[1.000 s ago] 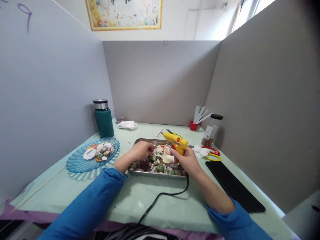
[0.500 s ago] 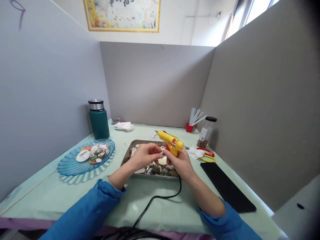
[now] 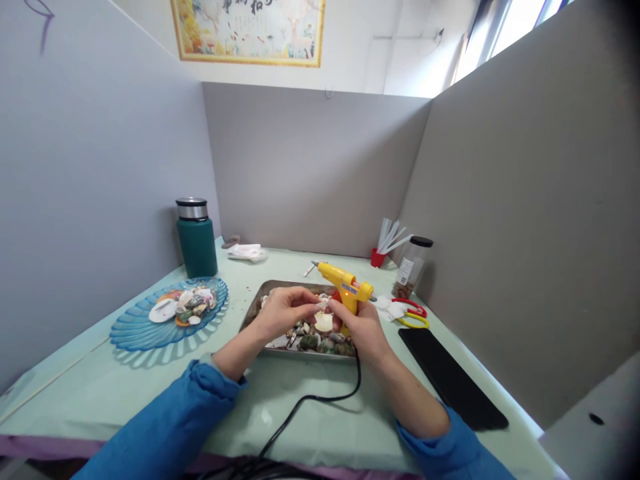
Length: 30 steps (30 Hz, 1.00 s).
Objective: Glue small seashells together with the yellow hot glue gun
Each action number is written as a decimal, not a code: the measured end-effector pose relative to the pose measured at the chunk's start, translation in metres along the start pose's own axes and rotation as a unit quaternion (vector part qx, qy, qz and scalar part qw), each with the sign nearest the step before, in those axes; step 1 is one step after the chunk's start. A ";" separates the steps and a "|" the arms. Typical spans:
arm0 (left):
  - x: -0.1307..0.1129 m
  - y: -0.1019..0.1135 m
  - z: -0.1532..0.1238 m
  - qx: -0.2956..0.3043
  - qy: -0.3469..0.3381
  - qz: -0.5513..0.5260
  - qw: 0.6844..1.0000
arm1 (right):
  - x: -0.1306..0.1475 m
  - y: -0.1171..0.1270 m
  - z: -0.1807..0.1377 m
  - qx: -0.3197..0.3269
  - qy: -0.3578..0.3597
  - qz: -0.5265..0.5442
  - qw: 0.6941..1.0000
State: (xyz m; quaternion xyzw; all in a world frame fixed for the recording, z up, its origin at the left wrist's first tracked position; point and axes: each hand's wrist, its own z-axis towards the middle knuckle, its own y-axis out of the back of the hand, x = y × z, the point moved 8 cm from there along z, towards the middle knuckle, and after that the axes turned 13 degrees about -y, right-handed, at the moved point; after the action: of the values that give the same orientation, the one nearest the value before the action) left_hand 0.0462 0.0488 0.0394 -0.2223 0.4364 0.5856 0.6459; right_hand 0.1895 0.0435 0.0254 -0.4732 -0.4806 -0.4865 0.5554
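Note:
My right hand (image 3: 361, 325) is wrapped round the grip of a yellow glue gun (image 3: 344, 283) whose nozzle points up and to the left; an orange light glows on its side. My left hand (image 3: 284, 311) is raised over a metal tray (image 3: 260, 298) of mixed shells and pinches a small pale piece close to my right hand's fingertips. What that piece is I cannot make out. The gun's black cord (image 3: 315, 404) runs down off the table's near edge.
A blue glass plate (image 3: 135, 328) with shells lies at the left, a green flask (image 3: 196, 238) behind it. On the right are scissors (image 3: 413, 313), a lidded jar (image 3: 411, 267), a red cup of sticks (image 3: 377, 257) and a black slab (image 3: 451, 377). Grey partitions enclose the table.
My left hand has lifted out of the tray with a small piece and met my right hand. The glue gun has shifted slightly left and toward me.

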 end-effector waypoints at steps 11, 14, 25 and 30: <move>-0.011 0.051 0.006 -0.189 -0.023 0.023 0.981 | 0.009 0.006 -0.005 -0.043 0.110 -0.165 0.979; -0.011 0.056 0.005 -0.202 -0.031 0.031 0.978 | 0.013 0.003 -0.008 -0.044 0.163 -0.205 0.964; -0.001 0.053 0.007 -0.207 -0.016 -0.079 0.975 | 0.027 -0.011 -0.025 -0.022 0.288 -0.314 0.904; 0.008 0.050 0.007 -0.199 0.003 -0.147 0.969 | 0.024 -0.013 -0.027 -0.020 0.324 -0.339 0.883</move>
State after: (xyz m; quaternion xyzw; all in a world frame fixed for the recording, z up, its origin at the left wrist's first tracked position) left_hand 0.0002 0.0694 0.0477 -0.4096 0.2755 0.5586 0.6666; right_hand 0.1804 0.0140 0.0475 -0.1082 -0.3949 -0.7808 0.4719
